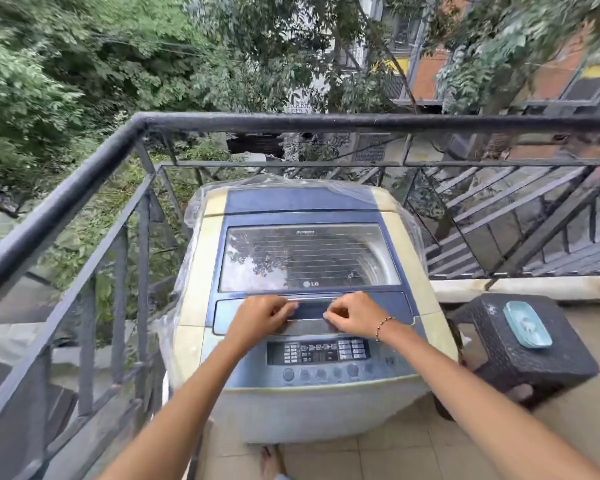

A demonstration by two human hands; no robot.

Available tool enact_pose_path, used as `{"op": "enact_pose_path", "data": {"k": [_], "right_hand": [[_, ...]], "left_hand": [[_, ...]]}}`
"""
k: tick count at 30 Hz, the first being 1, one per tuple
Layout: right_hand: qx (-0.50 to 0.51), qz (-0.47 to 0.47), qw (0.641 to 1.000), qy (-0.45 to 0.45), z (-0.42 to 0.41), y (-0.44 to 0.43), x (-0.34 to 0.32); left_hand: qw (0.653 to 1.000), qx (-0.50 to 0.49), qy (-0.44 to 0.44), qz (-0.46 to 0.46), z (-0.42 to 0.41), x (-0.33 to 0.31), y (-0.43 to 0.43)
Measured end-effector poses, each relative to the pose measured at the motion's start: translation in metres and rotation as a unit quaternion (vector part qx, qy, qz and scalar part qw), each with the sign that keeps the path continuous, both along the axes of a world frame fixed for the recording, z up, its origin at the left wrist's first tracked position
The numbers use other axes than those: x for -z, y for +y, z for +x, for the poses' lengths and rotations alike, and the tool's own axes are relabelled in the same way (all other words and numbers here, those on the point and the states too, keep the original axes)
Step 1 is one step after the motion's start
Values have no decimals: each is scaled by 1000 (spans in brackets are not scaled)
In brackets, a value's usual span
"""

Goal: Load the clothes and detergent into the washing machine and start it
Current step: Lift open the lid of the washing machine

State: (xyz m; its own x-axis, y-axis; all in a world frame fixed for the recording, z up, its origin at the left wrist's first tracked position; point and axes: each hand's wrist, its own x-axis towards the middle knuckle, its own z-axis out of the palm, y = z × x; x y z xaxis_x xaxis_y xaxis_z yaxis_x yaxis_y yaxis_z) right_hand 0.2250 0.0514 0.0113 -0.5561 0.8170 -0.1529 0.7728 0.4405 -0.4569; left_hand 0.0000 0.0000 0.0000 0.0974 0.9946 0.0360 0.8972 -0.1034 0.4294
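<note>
Out on a tiled balcony hemmed by a black railing [84, 174], the washer [194, 271] stands in the far-left corner with its lid [309, 258] shut, and no clothes or detergent are in sight; a dark stool [520, 368] with a blue dish [526, 324] stands to its right. Both my left hand [260, 315] and right hand [355, 315] curl their fingers on the lid's near handle [310, 311]. If I lift unevenly, the lid could slip and slam, or catch the loose plastic wrap [326, 183] draped at the far end.

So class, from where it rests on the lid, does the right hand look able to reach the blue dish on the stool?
Probably yes. The right hand rests on the lid, and nothing stands between it and the dish on the stool beside the washer.
</note>
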Motion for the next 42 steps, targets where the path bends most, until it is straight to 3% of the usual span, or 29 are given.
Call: {"op": "enact_pose_path", "data": {"k": [3,5,17,25,29,32,37,42], "right_hand": [[-20,-20,1000,-12,6,-10,1],[-30,-14,999,-38,7,-15,-1],[-64,-23,992,-102,11,-25,-20],[-63,100,993,-14,15,-14,-46],[-64,126,989,32,17,-3,-69],[-42,164,982,86,19,4,-82],[49,185,951,244,17,17,-114],[124,315,900,273,7,36,-130]], "left_hand": [[992,50,109,32,7,-2,-11],[989,64,134,7,10,-2,-18],[993,3,106,-54,21,-10,-31],[992,8,111,60,14,-44,-25],[964,-20,149,218,13,-58,-21],[956,-59,113,265,13,-69,-18],[951,-112,-66,282,12,-93,1],[925,-138,-122,331,9,-126,30]]}}
